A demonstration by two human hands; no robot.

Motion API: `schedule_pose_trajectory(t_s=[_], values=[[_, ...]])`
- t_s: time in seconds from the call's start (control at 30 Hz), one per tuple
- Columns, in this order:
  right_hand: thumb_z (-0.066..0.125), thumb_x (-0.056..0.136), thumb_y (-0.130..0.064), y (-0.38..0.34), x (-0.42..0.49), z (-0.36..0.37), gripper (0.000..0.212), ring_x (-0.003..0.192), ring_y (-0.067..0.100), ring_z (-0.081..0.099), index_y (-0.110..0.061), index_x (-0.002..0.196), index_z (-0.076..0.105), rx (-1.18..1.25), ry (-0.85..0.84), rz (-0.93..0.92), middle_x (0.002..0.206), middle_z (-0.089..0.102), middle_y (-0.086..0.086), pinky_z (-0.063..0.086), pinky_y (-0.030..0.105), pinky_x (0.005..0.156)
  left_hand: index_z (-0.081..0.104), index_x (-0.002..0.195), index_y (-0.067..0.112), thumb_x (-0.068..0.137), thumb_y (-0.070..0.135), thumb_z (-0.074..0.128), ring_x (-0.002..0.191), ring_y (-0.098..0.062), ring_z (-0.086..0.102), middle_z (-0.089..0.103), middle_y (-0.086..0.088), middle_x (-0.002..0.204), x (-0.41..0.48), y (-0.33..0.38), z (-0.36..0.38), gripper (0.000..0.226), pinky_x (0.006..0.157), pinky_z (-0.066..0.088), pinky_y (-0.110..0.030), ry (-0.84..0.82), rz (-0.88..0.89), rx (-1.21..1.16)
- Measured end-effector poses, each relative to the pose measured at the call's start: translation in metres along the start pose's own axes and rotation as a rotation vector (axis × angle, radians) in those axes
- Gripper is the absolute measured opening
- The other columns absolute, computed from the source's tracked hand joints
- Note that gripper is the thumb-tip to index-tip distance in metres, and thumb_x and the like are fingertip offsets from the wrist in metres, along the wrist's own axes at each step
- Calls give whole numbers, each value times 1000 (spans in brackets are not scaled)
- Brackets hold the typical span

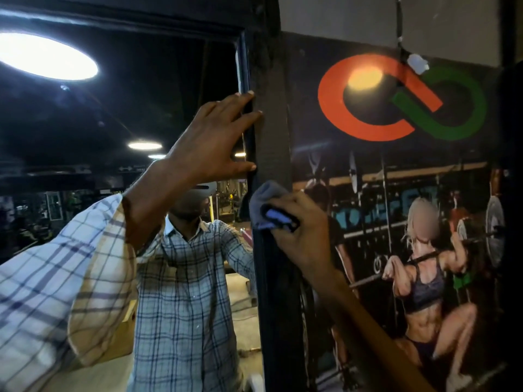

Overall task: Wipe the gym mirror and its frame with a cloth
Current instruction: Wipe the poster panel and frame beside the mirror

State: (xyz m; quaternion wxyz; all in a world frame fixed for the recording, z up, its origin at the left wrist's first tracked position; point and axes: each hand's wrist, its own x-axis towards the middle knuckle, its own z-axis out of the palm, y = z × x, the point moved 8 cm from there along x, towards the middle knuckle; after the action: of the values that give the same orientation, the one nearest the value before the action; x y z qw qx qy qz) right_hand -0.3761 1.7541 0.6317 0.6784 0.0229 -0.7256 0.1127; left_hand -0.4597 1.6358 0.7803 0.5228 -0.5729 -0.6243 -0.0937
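The gym mirror (119, 114) fills the left half of the view and reflects ceiling lights and a person in a checked shirt. Its black frame (271, 142) runs vertically down the middle. My left hand (209, 137) is raised with straight fingers, and its fingertips rest on the frame's inner edge beside the glass. Lower down, my right hand (300, 236) grips a bunched grey-blue cloth (267, 206) and presses it against the frame's front face, just below my left hand.
Right of the frame hangs a dark wall poster (396, 222) with an orange and green logo and a weightlifting scene. A black cable (399, 29) runs down the wall above it. The frame's top bar (127, 21) crosses the upper left.
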Motion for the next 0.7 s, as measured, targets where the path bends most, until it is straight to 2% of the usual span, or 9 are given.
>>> schedule_pose_trajectory(t_s=[0.07,0.2,0.33,0.43,0.47,0.6,0.63,0.7], values=[[81,75,5,8,-8,-9,47,106,8,63,-13,118,73,37,134,115,118,66,1,54,22,94,31,162,17,80,53,81,158,-29,14,13,-12,172,-2,0,2,102,125,14,-50,4,-3,-5],[80,75,-1,-6,-35,12,46,107,11,61,-14,118,74,-19,-121,-12,118,64,1,52,20,96,30,162,16,80,54,81,158,-30,13,12,-12,172,-5,7,9,102,125,13,-50,-5,15,-2],[82,76,1,15,-46,-10,45,107,4,62,-12,117,71,39,85,168,120,64,0,53,18,94,33,160,14,78,54,81,158,-32,15,15,-14,171,-9,13,10,103,125,14,-51,14,27,-19],[84,76,-6,-1,-66,13,49,108,10,61,-18,121,70,-12,-126,68,120,62,-3,55,26,94,34,159,14,77,59,79,157,-32,16,17,-14,171,-13,17,15,103,125,15,-50,3,33,-36],[83,75,-6,-3,-70,14,49,108,10,61,-17,121,70,-25,-143,24,119,62,-3,55,27,94,34,160,14,77,60,78,158,-31,16,16,-14,171,-15,19,16,104,125,15,-50,2,34,-40],[79,76,4,15,-73,-9,51,106,0,62,-20,119,69,27,150,199,118,62,-5,56,24,92,33,160,14,75,62,75,158,-31,14,14,-13,172,-23,30,23,106,125,15,-49,-11,42,-53],[78,78,0,12,-75,-3,49,107,2,62,-22,121,69,26,118,196,120,61,-6,56,25,93,34,160,15,75,61,77,159,-31,13,14,-13,172,-25,32,25,106,125,16,-50,-15,44,-51],[77,80,-4,-2,-87,19,48,111,13,62,-22,123,70,-47,-117,77,124,62,-4,55,31,95,35,160,15,76,60,80,159,-30,13,14,-12,172,-30,34,29,105,126,16,-50,-23,48,-47]])
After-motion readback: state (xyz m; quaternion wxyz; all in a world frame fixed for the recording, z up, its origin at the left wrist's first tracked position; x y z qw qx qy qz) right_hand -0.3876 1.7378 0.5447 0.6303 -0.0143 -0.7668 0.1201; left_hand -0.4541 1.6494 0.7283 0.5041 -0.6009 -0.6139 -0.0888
